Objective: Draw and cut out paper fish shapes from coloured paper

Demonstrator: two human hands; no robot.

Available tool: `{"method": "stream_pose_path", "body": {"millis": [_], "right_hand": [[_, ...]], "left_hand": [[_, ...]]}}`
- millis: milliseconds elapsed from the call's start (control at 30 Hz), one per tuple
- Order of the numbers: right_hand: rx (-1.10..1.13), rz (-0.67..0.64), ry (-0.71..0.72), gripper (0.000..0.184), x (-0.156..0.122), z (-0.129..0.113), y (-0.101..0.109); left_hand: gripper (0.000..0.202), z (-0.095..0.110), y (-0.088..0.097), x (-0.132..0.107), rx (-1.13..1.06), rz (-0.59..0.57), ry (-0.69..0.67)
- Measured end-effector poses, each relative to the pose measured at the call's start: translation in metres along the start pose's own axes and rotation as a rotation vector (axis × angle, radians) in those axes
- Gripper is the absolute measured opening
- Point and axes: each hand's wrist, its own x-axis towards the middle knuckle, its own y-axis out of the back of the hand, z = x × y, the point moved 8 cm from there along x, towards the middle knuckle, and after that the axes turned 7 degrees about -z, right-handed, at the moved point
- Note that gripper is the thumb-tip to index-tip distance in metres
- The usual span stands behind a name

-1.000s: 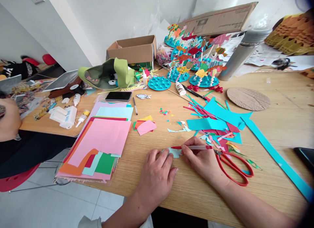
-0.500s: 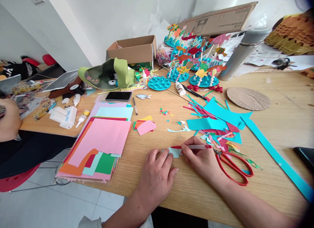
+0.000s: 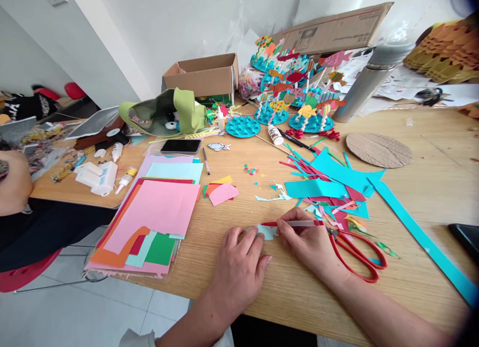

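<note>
One wooden desk (image 3: 441, 197) spans the scene. On its left side lies a stack of coloured paper (image 3: 160, 202), mostly pink at the top. Far back are a green bag (image 3: 189, 115) and, just right of it and farther, a brown box (image 3: 200, 83). Right of the box is a cluster of paper fish (image 3: 309, 111) mounted on blue discs, with a grey flask (image 3: 374, 83) just to its right. Blue scraps (image 3: 348, 172) are heaped nearer, left of a flat cardboard oval (image 3: 379, 150). At the near middle, the left hand (image 3: 239, 267) rests palm down, its grip loose, fingers side by side. Just right, the right hand (image 3: 309, 242) has its grip pinched round a red pen (image 3: 305, 224). Scissors (image 3: 336, 233) lie right of that hand, handles pointing right. The pen points left, over the far edge of a pale blue piece (image 3: 266, 232); whether its tip touches cannot be told. That piece lies on the desk between the hands, partly under the left fingers. Smallest are coloured dots (image 3: 251, 170), farther off.
</note>
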Motion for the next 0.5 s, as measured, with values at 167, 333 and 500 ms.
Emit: {"method": "stream_pose_path", "body": {"millis": [167, 333, 500], "right_hand": [[0.025, -0.001, -0.01, 0.018, -0.0004, 0.0022, 0.0005], [0.014, 0.0, 0.0, 0.017, -0.0007, 0.0023, 0.0006], [-0.016, -0.004, 0.014, 0.016, -0.0005, -0.0003, 0.0008]], "left_hand": [[0.034, 0.0, -0.0001, -0.0003, -0.002, -0.003, 0.0], [0.034, -0.0007, -0.0005, 0.0008, -0.005, -0.006, 0.001], [0.033, -0.0006, -0.0004, 0.0001, -0.008, 0.001, 0.0]]}}
